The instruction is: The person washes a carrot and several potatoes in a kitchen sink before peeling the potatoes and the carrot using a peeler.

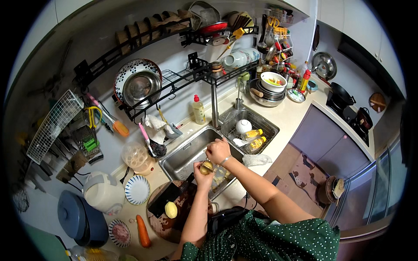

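Note:
Over the left basin of a steel sink point(183, 156), my left hand point(203, 177) holds an unpeeled-looking potato point(206, 167). Just above it my right hand point(218, 151) is closed on something at the potato; a thin dark edge shows across the potato, and the rest of the tool is hidden. Below my hands, pale pieces lie in the basin. A peeled potato point(171, 209) lies on the round wooden cutting board point(156, 225), beside a black-bladed cleaver point(165, 199). A carrot point(143, 231) lies left of the board, near a small bowl of raw meat point(120, 233).
The right basin holds a white bowl point(243, 126) and two yellow-labelled bottles point(253, 134). A tap point(214, 107) rises behind the sink. A striped plate point(137, 189), a rice cooker point(103, 192) and an egg cooker point(137, 158) stand left. A black wall rack point(169, 88) hangs ahead.

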The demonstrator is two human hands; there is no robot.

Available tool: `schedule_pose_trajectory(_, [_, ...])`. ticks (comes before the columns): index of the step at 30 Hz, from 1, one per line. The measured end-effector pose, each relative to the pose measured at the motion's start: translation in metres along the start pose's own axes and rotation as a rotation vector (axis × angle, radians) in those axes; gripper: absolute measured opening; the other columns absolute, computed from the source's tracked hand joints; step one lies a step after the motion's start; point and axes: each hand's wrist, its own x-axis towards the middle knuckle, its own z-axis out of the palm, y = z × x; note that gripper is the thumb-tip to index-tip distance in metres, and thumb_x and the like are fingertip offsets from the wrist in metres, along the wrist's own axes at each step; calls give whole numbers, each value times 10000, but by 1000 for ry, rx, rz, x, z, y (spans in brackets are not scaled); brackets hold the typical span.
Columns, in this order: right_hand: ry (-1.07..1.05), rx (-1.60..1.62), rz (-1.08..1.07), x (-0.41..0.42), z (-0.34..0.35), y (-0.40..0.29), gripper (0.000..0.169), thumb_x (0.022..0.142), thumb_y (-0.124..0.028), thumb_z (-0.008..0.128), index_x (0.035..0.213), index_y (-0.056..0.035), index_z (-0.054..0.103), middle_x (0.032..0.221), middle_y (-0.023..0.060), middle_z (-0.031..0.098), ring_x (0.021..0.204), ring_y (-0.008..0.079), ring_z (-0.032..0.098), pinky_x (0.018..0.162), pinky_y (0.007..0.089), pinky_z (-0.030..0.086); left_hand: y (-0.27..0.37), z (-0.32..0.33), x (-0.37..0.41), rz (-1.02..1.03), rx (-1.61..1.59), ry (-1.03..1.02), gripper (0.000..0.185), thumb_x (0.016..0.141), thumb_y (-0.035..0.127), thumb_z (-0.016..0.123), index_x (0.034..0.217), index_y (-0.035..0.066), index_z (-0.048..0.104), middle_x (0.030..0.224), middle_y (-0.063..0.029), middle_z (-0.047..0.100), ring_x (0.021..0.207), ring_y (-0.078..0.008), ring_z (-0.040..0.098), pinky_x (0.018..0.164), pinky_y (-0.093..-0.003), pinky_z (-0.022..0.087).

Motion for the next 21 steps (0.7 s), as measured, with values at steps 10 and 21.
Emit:
schedule_pose_trajectory(10, [-40, -198, 56, -14, 42, 43, 124, 649, -263, 611, 618, -151, 654, 667, 18, 634, 716, 212, 576, 730, 390, 394, -7, -5, -15, 151, 114, 41, 494, 579, -126, 642, 957, 76, 396, 963, -75, 541, 893, -161, 551, 797, -286, 455])
schedule_pose_trajectory(21, [36, 146, -48, -10, 19, 28, 188, 688, -221, 599, 541, -107, 572, 616, 40, 584, 670, 232, 543, 656, 387, 369, 24, -9, -3, 356, 521, 63, 402, 598, -88, 659, 917, 43, 453, 974, -144, 588, 890, -292, 585, 800, -354, 467])
